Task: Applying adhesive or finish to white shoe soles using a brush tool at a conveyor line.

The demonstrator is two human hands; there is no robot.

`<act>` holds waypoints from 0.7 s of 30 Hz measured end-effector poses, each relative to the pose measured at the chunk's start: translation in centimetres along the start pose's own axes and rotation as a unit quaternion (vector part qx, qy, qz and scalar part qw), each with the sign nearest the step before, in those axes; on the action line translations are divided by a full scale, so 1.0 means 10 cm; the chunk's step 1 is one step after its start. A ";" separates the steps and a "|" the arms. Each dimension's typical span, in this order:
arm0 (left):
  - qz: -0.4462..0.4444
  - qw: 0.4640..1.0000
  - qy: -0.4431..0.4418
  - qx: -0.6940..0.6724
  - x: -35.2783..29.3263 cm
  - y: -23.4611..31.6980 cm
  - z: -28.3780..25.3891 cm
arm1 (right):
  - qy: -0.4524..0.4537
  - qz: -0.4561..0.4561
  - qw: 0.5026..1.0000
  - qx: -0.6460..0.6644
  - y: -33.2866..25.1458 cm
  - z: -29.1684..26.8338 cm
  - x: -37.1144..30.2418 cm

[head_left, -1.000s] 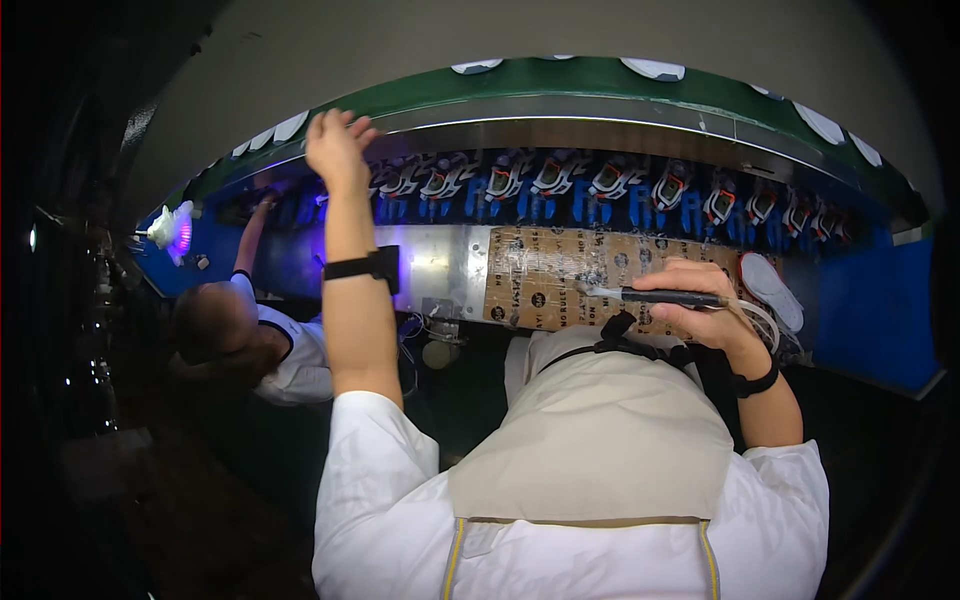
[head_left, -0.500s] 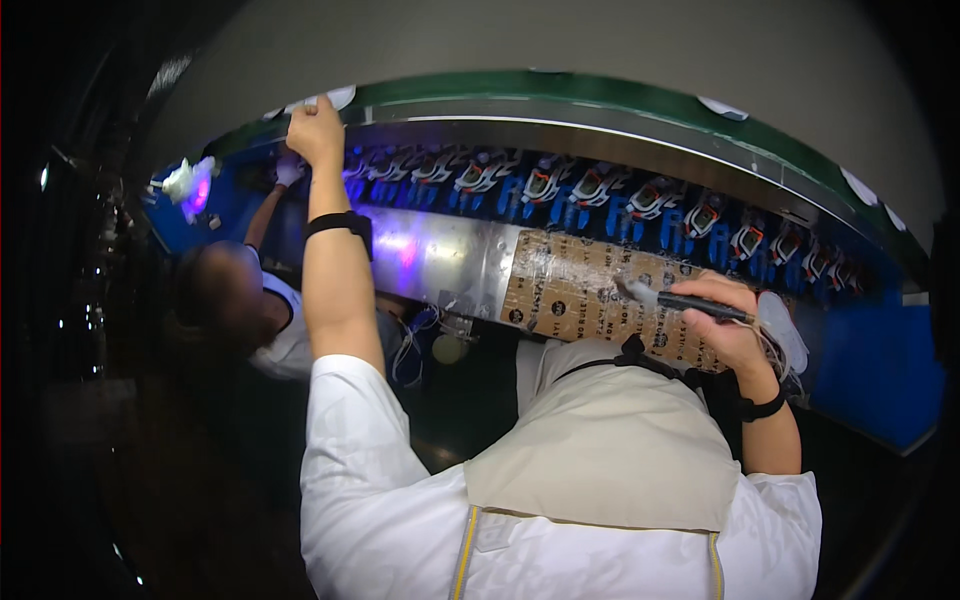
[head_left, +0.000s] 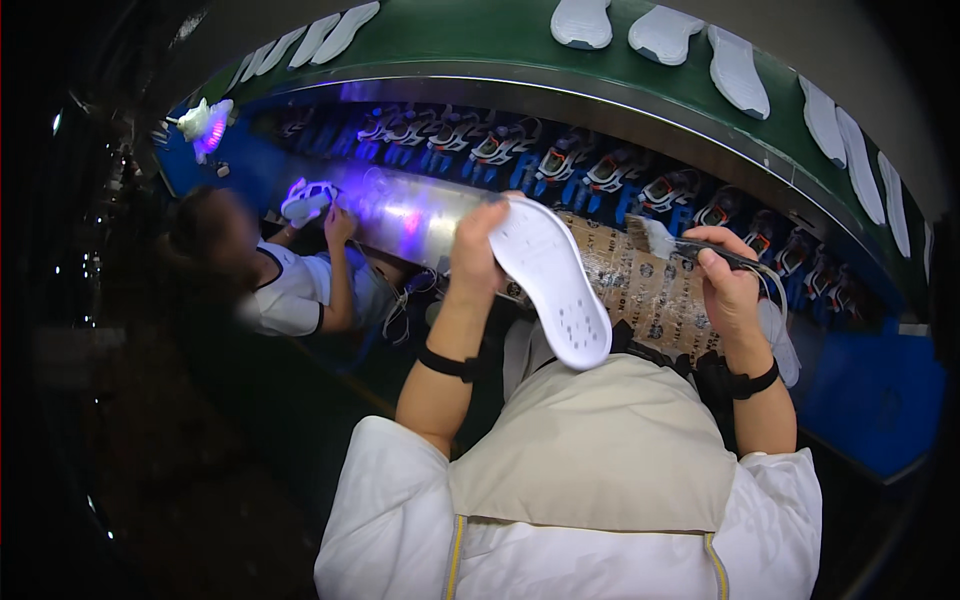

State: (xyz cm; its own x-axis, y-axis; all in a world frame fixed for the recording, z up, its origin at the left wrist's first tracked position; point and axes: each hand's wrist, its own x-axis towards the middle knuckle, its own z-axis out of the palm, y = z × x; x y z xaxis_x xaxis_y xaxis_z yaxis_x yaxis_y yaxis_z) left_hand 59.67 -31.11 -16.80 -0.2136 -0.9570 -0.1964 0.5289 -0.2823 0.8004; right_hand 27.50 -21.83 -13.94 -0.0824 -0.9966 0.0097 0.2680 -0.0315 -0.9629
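A white shoe sole (head_left: 553, 280) is gripped at its upper left edge by my left hand (head_left: 476, 250). It hangs tilted in front of my apron, with a cluster of dark dots near its lower end. My right hand (head_left: 730, 280) is closed around the dark handle of a brush (head_left: 655, 238), bristles pointing left. A cable runs down beside that hand. Between and beyond my hands lies a work surface covered with printed brown tape (head_left: 650, 295). Another white sole (head_left: 779, 335) is partly visible below my right wrist.
White soles (head_left: 740, 72) lie spaced along a green conveyor belt (head_left: 480, 45) above. Under it, a row of shoe uppers (head_left: 500, 148) stands on blue supports. A co-worker (head_left: 290, 290) at the left handles a shoe under purple light. A blue panel (head_left: 870, 400) stands at the right.
My left hand has come down from the belt and now holds a white sole before me. The brush in my right hand has risen slightly. My view has tilted, showing more soles.
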 end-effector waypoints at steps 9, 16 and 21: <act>-0.156 0.960 -0.102 -0.207 -0.31 -0.40 0.52 | -0.081 -0.030 0.991 -0.101 -0.25 0.53 0.12; -0.135 0.967 -0.043 -0.212 -0.28 -0.41 0.86 | -0.001 -0.218 0.945 -0.245 -0.11 0.73 0.30; -0.107 0.936 -0.164 -0.292 -0.12 -0.44 0.59 | -0.219 -0.199 0.931 -0.214 -0.20 0.59 0.34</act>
State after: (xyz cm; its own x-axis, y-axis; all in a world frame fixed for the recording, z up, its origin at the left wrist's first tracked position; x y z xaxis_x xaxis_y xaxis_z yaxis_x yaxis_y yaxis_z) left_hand 52.71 -28.27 -16.74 -0.5560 -0.8293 -0.0560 0.7838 -0.5455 0.2968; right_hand 32.30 -25.57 -10.36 0.3321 -0.8510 0.4067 -0.1150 -0.4645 -0.8781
